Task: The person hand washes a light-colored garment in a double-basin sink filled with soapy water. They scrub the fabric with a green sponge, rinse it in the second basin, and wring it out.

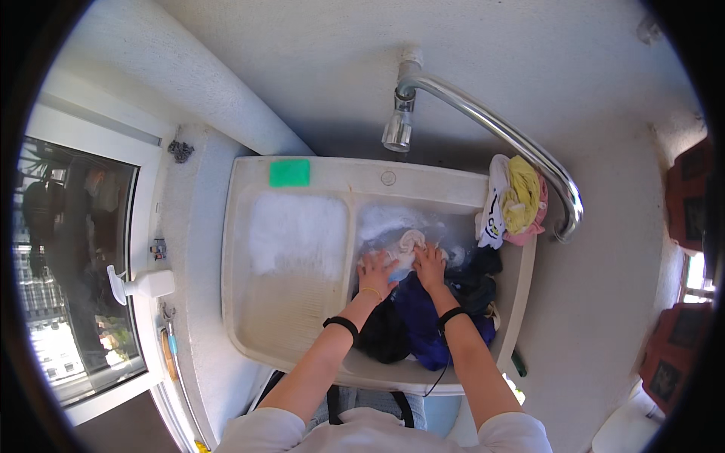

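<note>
My left hand [375, 276] lies with fingers spread at the left side of the laundry sink's water-filled basin [453, 214], against a pale wet cloth [412, 240]. The fingertips of my right hand [431, 267] touch the same cloth from the right; whether they pinch it cannot be made out. Part of the pale cloth is hidden under the water and my fingers. Dark blue clothing [416, 317] and black clothing [382, 334] are heaped below my hands, with more dark wet fabric [476, 283] to the right.
Left of the basin is a ribbed washboard [283, 317] with suds. A green sponge [289, 172] sits on the back rim. Yellow, white and pink garments [520, 195] hang over the right corner, beneath a chrome faucet [498, 122]. A spray bottle [148, 284] stands by the window.
</note>
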A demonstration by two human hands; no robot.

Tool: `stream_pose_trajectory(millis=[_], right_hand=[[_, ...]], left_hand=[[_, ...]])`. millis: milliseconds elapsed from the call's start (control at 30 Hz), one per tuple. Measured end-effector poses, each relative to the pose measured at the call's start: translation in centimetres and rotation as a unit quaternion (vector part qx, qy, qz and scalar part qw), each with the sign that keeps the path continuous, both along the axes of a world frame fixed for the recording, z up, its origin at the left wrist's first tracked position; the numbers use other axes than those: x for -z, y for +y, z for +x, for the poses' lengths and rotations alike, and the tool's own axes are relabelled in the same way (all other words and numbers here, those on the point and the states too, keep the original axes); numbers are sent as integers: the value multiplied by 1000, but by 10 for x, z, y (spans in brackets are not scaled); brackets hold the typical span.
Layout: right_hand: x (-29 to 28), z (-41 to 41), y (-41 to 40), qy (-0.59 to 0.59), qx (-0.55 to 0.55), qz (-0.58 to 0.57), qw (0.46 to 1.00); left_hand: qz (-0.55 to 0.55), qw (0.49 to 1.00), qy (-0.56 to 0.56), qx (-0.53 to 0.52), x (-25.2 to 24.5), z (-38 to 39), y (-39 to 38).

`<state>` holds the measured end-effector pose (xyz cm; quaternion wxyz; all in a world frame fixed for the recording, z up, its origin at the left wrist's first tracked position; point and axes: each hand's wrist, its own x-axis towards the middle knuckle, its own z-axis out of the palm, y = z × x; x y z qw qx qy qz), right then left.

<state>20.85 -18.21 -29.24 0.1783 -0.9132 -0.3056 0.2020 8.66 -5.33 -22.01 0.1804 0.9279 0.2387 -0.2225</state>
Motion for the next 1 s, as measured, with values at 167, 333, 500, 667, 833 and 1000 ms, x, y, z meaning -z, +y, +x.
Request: stream_pose_trajectory(millis=[167,333,500,667,833,1000], right_hand=[[22,-4,34,-8,-73,-49,996],[19,4,13,45,90,80,992],[-115,-56,84,153,30,335,929],[-144,-102,160,231,1,310,922],[-67,-120,213,-21,-82,231,969],[-62,-213,215,-212,-108,136,962]], left_hand=[[-23,998,40,-44,75,-25,20],[-147,985,-62,-60,15,6,12],[-115,950,-248,-148,-86,-74,62],[-51,924,-303,-227,-124,-198,100],[-36,964,-243,-106,-75,-296,90],[18,955,-188,-229,-65,-278,88]])
